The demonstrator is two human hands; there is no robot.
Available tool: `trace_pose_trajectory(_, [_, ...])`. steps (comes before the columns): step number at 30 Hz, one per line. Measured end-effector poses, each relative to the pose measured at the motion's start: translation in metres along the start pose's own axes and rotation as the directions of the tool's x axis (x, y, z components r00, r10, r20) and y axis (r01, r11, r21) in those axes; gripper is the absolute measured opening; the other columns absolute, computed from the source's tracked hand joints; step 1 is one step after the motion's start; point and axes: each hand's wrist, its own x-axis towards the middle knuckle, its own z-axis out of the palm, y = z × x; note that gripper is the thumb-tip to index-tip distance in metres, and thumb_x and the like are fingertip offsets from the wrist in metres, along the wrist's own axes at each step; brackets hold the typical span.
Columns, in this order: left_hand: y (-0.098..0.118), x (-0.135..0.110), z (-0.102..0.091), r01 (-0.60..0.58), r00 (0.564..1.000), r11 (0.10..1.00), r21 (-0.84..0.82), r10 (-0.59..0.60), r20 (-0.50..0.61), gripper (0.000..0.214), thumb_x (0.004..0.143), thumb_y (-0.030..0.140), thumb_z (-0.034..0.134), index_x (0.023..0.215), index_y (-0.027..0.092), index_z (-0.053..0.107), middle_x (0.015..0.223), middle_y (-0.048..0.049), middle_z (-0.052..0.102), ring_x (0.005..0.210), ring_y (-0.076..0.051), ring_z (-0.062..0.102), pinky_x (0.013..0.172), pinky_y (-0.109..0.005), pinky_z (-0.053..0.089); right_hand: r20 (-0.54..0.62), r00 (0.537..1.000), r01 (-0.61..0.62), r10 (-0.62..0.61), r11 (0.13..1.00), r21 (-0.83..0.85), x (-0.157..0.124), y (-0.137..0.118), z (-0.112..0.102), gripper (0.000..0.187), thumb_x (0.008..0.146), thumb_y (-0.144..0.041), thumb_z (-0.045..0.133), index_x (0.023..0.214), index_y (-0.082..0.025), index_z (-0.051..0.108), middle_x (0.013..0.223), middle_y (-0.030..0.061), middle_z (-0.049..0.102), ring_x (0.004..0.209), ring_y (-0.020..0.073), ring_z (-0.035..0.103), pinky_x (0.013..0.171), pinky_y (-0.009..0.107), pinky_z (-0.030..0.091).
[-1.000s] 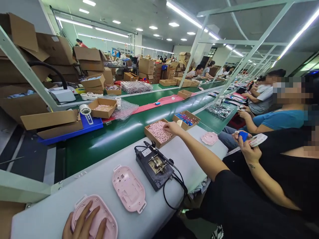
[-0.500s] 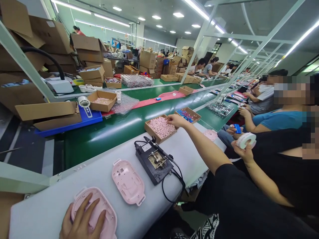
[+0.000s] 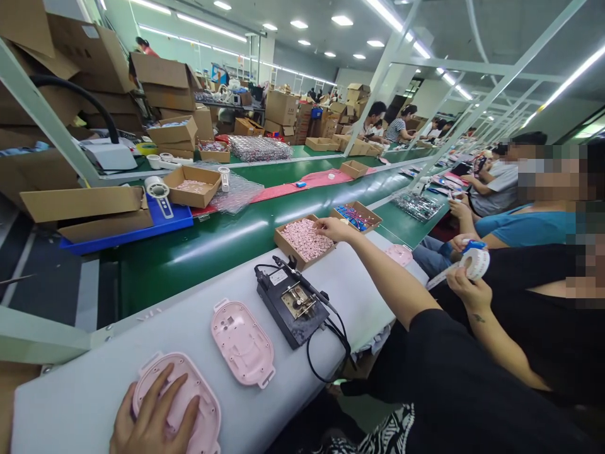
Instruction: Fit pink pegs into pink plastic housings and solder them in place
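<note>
1 view only, down along a white bench (image 3: 80, 403). Left hand (image 3: 154, 419) flat on the near pink shell (image 3: 201, 388) at the bottom edge, fingers spread, palm down. Second pink shell (image 3: 243, 343) just beside it, untouched, next to a black fixture (image 3: 293, 306) with a cable. Right hand (image 3: 333, 228) far out at a cardboard box (image 3: 285, 249) of small pink parts (image 3: 305, 238), fingertips bunched over the heap; cannot tell whether anything is pinched. Green belt (image 3: 212, 243) behind. Off right, a co-worker's hand with a tape roll (image 3: 474, 263).
</note>
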Motion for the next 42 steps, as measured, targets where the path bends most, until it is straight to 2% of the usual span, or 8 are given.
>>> trace_pose_trajectory(4, [0.004,0.008,-0.001,0.044,0.999,0.997,-0.056,-0.044,-0.011,0.031,0.083,0.006,0.057,0.101,0.026,0.072,0.133,-0.0128,0.064,0.144,-0.042,0.042,0.112,-0.077,0.031,-0.109,0.994,0.043,-0.022,0.981,0.189,-0.024,-0.034,-0.007,0.02,0.098,-0.032,0.063,0.105,-0.014,0.068,0.097,0.0058,0.071,0.083,0.0151,0.067,0.081,0.034,0.059])
trace_pose_trajectory(8, [0.02,0.017,-0.01,0.148,0.983,0.974,-0.172,-0.164,-0.081,0.022,0.085,0.013,0.063,0.1,0.029,0.068,0.131,-0.0089,0.064,0.14,-0.038,0.048,0.115,-0.074,0.031,-0.114,0.982,0.184,-0.151,0.904,0.385,-0.088,-0.115,0.04,0.026,0.095,-0.037,0.065,0.112,-0.018,0.07,0.096,0.0062,0.073,0.08,0.0161,0.068,0.077,0.033,0.059])
trace_pose_trajectory(9, [0.027,0.018,-0.013,0.259,0.958,0.939,-0.228,-0.279,-0.062,0.023,0.086,0.019,0.066,0.107,0.029,0.067,0.136,-0.0096,0.059,0.138,-0.037,0.049,0.115,-0.07,0.036,-0.073,0.977,0.212,-0.2,0.877,0.431,-0.108,-0.139,0.061,0.028,0.094,-0.041,0.066,0.111,-0.019,0.07,0.093,0.0048,0.073,0.078,0.0162,0.068,0.076,0.033,0.059])
trace_pose_trajectory(13, [0.046,0.019,-0.023,0.709,0.673,0.594,-0.381,-0.731,0.113,0.071,0.083,0.041,0.075,0.144,0.021,0.045,0.158,-0.0193,0.03,0.139,-0.037,0.048,0.11,-0.056,0.05,0.046,0.868,0.352,-0.494,0.678,0.645,-0.168,-0.229,0.154,0.012,0.092,-0.03,0.071,0.102,-0.024,0.074,0.1,0.0033,0.075,0.091,0.0165,0.07,0.084,0.032,0.058])
trace_pose_trajectory(20, [0.051,0.02,-0.028,0.766,0.544,0.41,-0.494,-0.824,0.16,0.056,0.09,0.02,0.063,0.143,0.022,0.045,0.138,-0.0112,0.058,0.131,-0.026,0.057,0.112,-0.047,0.05,0.235,0.801,0.388,-0.55,0.776,0.497,-0.162,-0.299,0.274,0.016,0.091,-0.012,0.065,0.098,-0.024,0.074,0.095,0.0004,0.076,0.085,0.0148,0.07,0.082,0.03,0.056])
trace_pose_trajectory(32, [0.05,0.025,-0.027,0.775,0.506,0.337,-0.534,-0.838,0.205,0.047,0.09,0.011,0.059,0.135,0.022,0.053,0.131,-0.0088,0.062,0.124,-0.024,0.06,0.108,-0.046,0.053,0.287,0.711,0.618,-0.642,0.765,0.182,-0.163,-0.291,0.275,0.018,0.097,-0.016,0.056,0.104,-0.023,0.07,0.1,0.0068,0.069,0.093,0.0245,0.056,0.09,0.042,0.047])
trace_pose_trajectory(38, [0.05,0.029,-0.023,0.797,0.476,0.302,-0.523,-0.847,0.236,0.05,0.089,0.008,0.057,0.136,0.022,0.052,0.131,-0.0093,0.062,0.125,-0.026,0.058,0.109,-0.05,0.05,0.197,0.781,0.606,-0.593,0.795,-0.01,-0.168,-0.288,0.273,0.037,0.096,-0.024,0.06,0.132,-0.022,0.058,0.132,0.015,0.054,0.115,0.0342,0.047,0.096,0.052,0.046])
trace_pose_trajectory(42, [0.052,0.033,-0.025,0.794,0.481,0.275,-0.542,-0.83,0.283,0.053,0.087,0.006,0.058,0.137,0.022,0.053,0.122,-0.0087,0.063,0.117,-0.026,0.061,0.104,-0.051,0.053,0.357,0.762,0.531,-0.54,0.837,0.132,-0.155,-0.283,0.263,0.042,0.095,-0.025,0.063,0.136,-0.021,0.054,0.12,0.012,0.061,0.102,0.0273,0.059,0.091,0.046,0.05])
